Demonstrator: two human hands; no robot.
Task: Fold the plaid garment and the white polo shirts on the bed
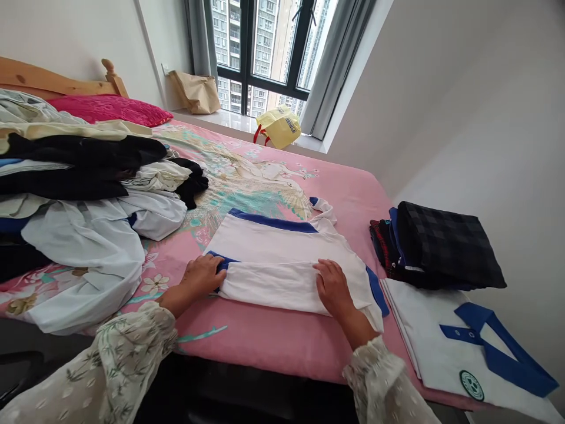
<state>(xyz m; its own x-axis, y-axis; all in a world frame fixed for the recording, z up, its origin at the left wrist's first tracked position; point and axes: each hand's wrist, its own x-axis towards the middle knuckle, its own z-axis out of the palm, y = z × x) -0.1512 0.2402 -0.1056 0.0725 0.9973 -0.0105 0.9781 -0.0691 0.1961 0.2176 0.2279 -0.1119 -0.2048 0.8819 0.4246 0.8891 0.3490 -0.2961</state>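
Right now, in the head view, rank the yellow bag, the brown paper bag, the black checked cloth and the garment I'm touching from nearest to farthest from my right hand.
From your right hand:
1. White-and-blue garment, under the hand
2. Black checked cloth, to the right
3. Yellow bag, ahead by the window
4. Brown paper bag, farther left by the window

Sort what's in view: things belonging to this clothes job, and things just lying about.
Belongs to the job:
White blue-trimmed shirt, under the left hand and right hand
Pink floral bedsheet, as surface
Heaped clothes, probably
Stack of folded clothes, probably
Folded white polo with blue collar, probably

Just lying about:
Magenta pillow
Brown paper bag
Red-handled yellow bag
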